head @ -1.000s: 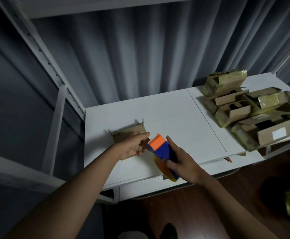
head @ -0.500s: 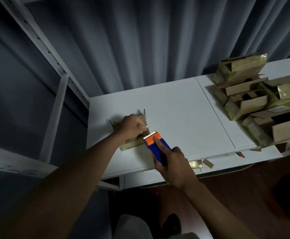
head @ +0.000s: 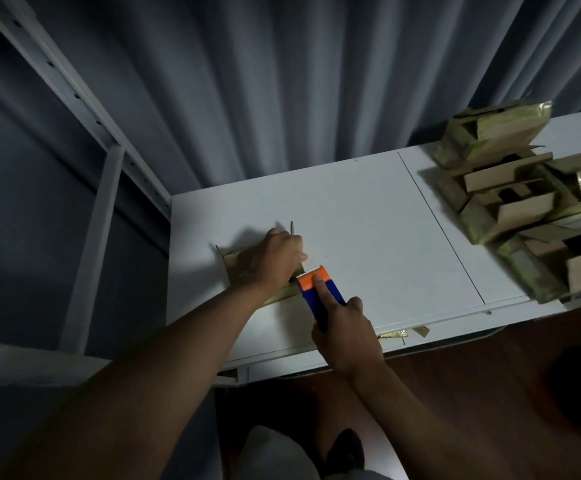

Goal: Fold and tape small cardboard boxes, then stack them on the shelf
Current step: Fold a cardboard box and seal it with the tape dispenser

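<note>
Small cardboard box (head: 239, 268) lying on white shelf board (head: 368, 237), near its left end, mostly hidden under left hand (head: 271, 259); fingers curled over box top, pressing and holding it down. Right hand (head: 342, 332) wrapped round blue handle of tape dispenser (head: 318, 289), index finger stretched along orange head; toothed blade touching box's right edge. Pile of folded, taped boxes (head: 524, 202) at shelf's right end, well apart from hands. One white label on a box at far right edge, text unreadable; no brand legible anywhere. Tape scraps (head: 406, 332) by front edge. Grey curtain (head: 282, 81) behind.
</note>
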